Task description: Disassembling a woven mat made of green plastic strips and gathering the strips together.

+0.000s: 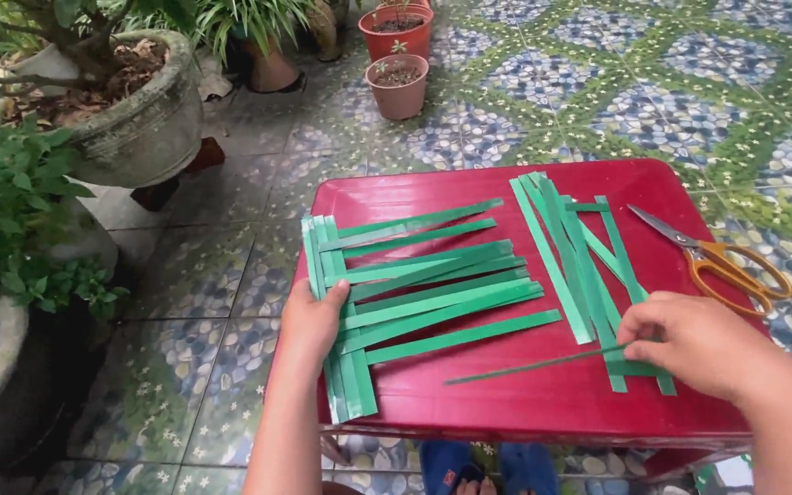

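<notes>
A small red table carries green paper strips. On its left, several strips are woven together, long ones running across upright ones. My left hand presses flat on the upright strips at the weave's left edge. My right hand pinches the end of a thin green strip that lies slanted on the bare red surface. A loose pile of green strips lies beside and under my right hand.
Orange-handled scissors rest on the table's right edge. Potted plants stand around: a large stone pot at the left, two small terracotta pots behind. The floor is patterned tile. Blue sandals show below the table.
</notes>
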